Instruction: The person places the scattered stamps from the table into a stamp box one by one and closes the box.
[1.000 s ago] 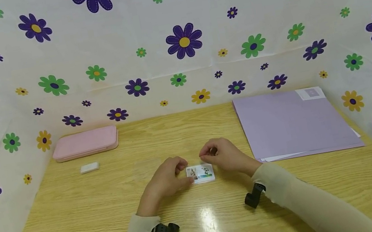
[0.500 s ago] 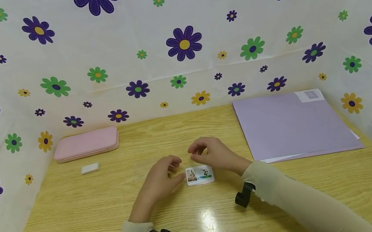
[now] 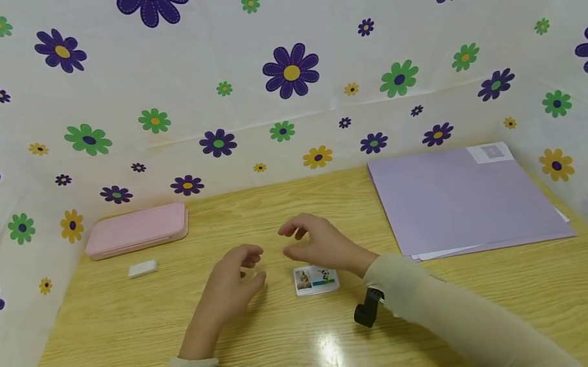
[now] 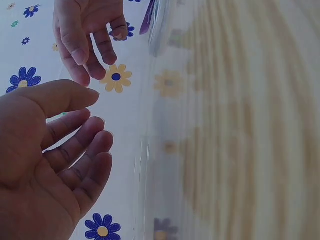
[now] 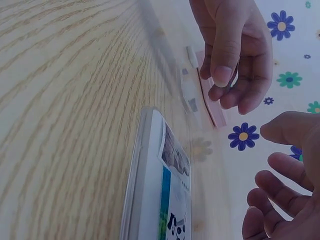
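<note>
A small flat white case (image 3: 305, 281) with a photo and a panda picture on its face lies mid-table; the right wrist view shows the case (image 5: 155, 200) close up, edge-on. My right hand (image 3: 322, 244) hovers just behind and above it, fingers loosely bent, holding nothing. To its left, my left hand (image 3: 226, 287) is also in the air with relaxed fingers and an empty grasp. Beneath or beside the left hand lies a clear, see-through plastic piece (image 5: 186, 92), faint in the wrist views and mostly hidden in the head view.
A pink pencil case (image 3: 137, 229) lies at the back left, with a white eraser-like block (image 3: 142, 268) in front of it. At the right is a large purple folder (image 3: 462, 200) with white papers sticking out. Flower-print cloth (image 3: 222, 45) walls the wooden table (image 3: 95, 363) in.
Both hands have drifted left and slightly away from me. The left hand's fingers have come off the white case, which stays in place, and have spread somewhat.
</note>
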The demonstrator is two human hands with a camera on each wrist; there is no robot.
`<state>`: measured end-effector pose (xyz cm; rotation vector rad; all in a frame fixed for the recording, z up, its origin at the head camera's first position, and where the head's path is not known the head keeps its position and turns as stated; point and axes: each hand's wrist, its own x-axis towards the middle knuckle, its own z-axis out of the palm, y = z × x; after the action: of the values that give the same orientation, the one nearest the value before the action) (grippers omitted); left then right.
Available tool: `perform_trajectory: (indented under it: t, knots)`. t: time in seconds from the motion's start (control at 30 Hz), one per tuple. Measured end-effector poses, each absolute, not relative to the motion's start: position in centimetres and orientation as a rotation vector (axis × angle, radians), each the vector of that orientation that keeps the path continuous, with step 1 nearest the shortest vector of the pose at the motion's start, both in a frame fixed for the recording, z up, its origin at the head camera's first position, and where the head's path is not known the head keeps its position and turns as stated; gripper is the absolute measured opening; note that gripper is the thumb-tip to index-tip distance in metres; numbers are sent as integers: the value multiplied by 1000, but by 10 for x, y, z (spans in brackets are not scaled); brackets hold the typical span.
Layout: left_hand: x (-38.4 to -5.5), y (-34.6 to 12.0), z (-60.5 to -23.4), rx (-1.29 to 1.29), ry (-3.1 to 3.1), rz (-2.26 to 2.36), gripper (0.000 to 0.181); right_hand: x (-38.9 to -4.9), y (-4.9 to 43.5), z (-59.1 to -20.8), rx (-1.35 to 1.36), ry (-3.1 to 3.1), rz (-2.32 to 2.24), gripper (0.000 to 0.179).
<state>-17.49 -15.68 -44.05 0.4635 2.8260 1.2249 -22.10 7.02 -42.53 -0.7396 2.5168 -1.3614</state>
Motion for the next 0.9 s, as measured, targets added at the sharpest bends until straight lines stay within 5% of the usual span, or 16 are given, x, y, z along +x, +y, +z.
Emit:
perform_trajectory:
  t: [0.47, 0.9]
  knots:
    - [-180, -197, -441, 501, 2892, 1072, 45, -229, 50, -428, -777, 2501, -1284, 47]
    - [-187, -225, -444, 531, 2893, 901, 72, -234, 26, -429, -815, 2430, -1165, 58]
